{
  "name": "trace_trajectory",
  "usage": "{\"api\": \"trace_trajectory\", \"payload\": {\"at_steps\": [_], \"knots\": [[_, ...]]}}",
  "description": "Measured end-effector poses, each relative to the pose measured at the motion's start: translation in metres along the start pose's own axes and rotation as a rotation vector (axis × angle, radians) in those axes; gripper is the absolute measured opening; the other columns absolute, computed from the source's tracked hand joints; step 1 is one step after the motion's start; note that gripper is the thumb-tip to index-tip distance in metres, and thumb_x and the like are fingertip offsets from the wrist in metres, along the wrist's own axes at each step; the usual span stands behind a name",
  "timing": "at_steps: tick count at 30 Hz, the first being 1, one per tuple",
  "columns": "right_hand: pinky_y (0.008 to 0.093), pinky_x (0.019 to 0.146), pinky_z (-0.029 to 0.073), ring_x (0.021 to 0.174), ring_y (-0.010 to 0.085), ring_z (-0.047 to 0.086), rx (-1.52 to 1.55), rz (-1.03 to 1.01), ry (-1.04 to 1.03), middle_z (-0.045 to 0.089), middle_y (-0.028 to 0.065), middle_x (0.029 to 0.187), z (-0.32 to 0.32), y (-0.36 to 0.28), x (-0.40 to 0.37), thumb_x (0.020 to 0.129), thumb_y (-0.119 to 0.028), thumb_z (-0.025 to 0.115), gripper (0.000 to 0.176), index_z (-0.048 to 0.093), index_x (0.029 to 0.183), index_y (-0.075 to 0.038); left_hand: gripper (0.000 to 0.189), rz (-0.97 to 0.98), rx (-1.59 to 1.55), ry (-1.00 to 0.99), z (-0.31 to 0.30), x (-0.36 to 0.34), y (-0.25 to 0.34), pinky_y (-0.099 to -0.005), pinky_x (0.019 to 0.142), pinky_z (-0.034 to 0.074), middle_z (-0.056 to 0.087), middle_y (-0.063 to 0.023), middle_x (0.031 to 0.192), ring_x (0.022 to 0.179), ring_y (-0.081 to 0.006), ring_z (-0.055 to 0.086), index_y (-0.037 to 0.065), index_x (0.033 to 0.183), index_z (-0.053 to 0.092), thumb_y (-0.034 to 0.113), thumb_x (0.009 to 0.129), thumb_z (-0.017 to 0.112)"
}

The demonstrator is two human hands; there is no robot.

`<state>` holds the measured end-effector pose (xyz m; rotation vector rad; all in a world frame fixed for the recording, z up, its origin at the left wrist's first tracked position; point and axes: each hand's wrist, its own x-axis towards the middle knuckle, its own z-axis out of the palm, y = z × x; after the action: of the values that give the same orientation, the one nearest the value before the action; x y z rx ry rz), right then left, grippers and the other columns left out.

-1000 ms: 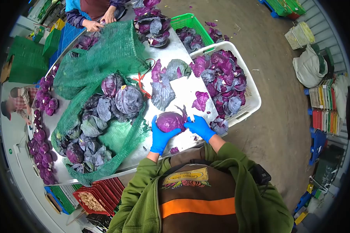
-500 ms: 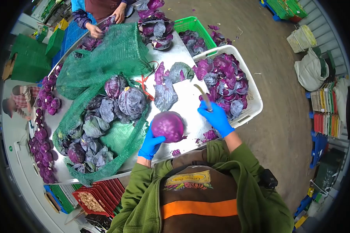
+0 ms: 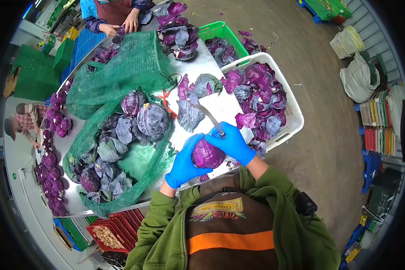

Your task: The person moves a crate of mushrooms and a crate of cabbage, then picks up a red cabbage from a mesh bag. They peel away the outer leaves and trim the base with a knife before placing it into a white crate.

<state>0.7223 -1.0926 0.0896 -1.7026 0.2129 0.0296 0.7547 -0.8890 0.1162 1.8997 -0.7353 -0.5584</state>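
1. Thin blue gloves on left hand (image 3: 184,164) and right hand (image 3: 231,143).
2. Olive-green fleece jacket (image 3: 159,234), loose sleeves (image 3: 274,180).
3. Brown apron (image 3: 229,220) in front, with an orange band (image 3: 229,239) and a yellow logo patch (image 3: 213,206).
4. Small black device (image 3: 303,203) at right hip.

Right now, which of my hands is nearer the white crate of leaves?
Right. The right hand, holding a knife, is close beside the white crate; the left hand is farther off, on the other side of the cabbage.
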Motion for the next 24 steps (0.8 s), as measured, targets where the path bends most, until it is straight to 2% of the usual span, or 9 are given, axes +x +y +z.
{"api": "trace_trajectory", "payload": {"at_steps": [5, 7, 12, 16, 18, 19, 21, 22, 24], "knots": [[0.0271, 0.061, 0.049, 0.066, 0.0103, 0.058, 0.167, 0.071, 0.057, 0.065, 0.0032, 0.078, -0.009, -0.001, -0.004, 0.079, -0.026, 0.083, 0.031, 0.066, 0.086, -0.002, 0.105, -0.054, -0.103, -0.004, 0.003, -0.007, -0.009, -0.0408, 0.110, 0.039, 0.044, -0.0149, 0.143, 0.132, -0.0293, 0.046, 0.009, 0.145, 0.037, 0.025, 0.058, 0.094], [0.0231, 0.056, 0.045, 0.063, 0.0074, 0.055, 0.356, 0.333, -0.014, 0.063, 0.0004, 0.075, -0.023, -0.006, 0.000, 0.081, -0.018, 0.082, 0.022, 0.064, 0.085, -0.005, 0.107, -0.087, -0.198, -0.020, 0.001, -0.012, -0.011, -0.0407, 0.111, 0.038, 0.043, -0.0154, 0.145, 0.134, -0.0289, 0.044, 0.009, 0.146, 0.036, 0.025, 0.058, 0.094], [0.0215, 0.052, 0.043, 0.059, 0.0060, 0.052, 0.786, 0.278, 0.132, 0.060, 0.0001, 0.078, -0.041, 0.013, 0.007, 0.088, -0.018, 0.073, 0.018, 0.061, 0.093, -0.005, 0.118, -0.224, -0.536, -0.060, -0.006, -0.025, -0.014, -0.0397, 0.114, 0.034, 0.041, -0.0113, 0.147, 0.135, -0.0245, 0.041, 0.009, 0.151, 0.028, 0.016, 0.056, 0.096], [0.0210, 0.052, 0.043, 0.062, 0.0050, 0.052, 0.740, 0.395, 0.362, 0.060, -0.0006, 0.084, -0.069, 0.018, 0.024, 0.090, -0.020, 0.070, 0.021, 0.062, 0.102, -0.005, 0.121, -0.269, -0.650, -0.035, -0.008, -0.032, -0.011, -0.0390, 0.116, 0.031, 0.041, -0.0104, 0.147, 0.136, -0.0241, 0.040, 0.008, 0.152, 0.027, 0.012, 0.053, 0.096], [0.0206, 0.053, 0.043, 0.062, 0.0045, 0.051, 0.369, 0.332, 0.397, 0.059, -0.0025, 0.084, -0.070, 0.014, 0.018, 0.090, -0.021, 0.070, 0.026, 0.063, 0.111, -0.006, 0.107, -0.295, -0.749, 0.097, 0.004, -0.038, -0.028, -0.0429, 0.110, 0.042, 0.043, -0.0115, 0.145, 0.132, -0.0255, 0.046, 0.008, 0.150, 0.030, 0.015, 0.063, 0.092], [0.0199, 0.055, 0.043, 0.064, 0.0043, 0.050, 0.292, 0.501, 0.246, 0.062, -0.0017, 0.089, -0.070, 0.020, 0.012, 0.089, -0.021, 0.072, 0.040, 0.060, 0.124, -0.006, 0.107, -0.293, -0.750, 0.100, 0.010, -0.036, -0.027, -0.0429, 0.110, 0.042, 0.043, -0.0115, 0.145, 0.132, -0.0255, 0.046, 0.008, 0.150, 0.030, 0.015, 0.063, 0.092], [0.0218, 0.053, 0.043, 0.061, 0.0061, 0.051, 0.491, 0.454, -0.081, 0.064, 0.0045, 0.101, -0.051, 0.032, -0.012, 0.086, -0.038, 0.075, 0.056, 0.059, 0.127, -0.004, 0.086, -0.675, -1.344, 0.390, 0.034, -0.032, -0.024, -0.0450, 0.093, 0.056, 0.049, -0.0132, 0.139, 0.122, -0.0279, 0.057, 0.008, 0.146, 0.035, 0.026, 0.077, 0.084], [0.0215, 0.055, 0.044, 0.063, 0.0062, 0.052, 0.397, 0.413, -0.156, 0.063, 0.0060, 0.109, -0.038, 0.034, -0.020, 0.084, -0.039, 0.077, 0.062, 0.056, 0.133, -0.005, 0.075, -0.713, -1.363, 0.410, 0.043, -0.028, -0.025, -0.0443, 0.077, 0.062, 0.054, -0.0156, 0.132, 0.111, -0.0310, 0.064, 0.007, 0.143, 0.039, 0.040, 0.086, 0.074], [0.0214, 0.058, 0.045, 0.067, 0.0064, 0.054, 0.284, 0.395, -0.260, 0.063, 0.0059, 0.113, -0.015, 0.052, -0.022, 0.082, -0.041, 0.078, 0.069, 0.054, 0.137, -0.006, 0.077, -0.842, -1.405, 0.321, 0.050, -0.031, -0.026, -0.0437, 0.076, 0.062, 0.056, -0.0165, 0.130, 0.107, -0.0319, 0.065, 0.005, 0.143, 0.038, 0.043, 0.086, 0.073]]}}
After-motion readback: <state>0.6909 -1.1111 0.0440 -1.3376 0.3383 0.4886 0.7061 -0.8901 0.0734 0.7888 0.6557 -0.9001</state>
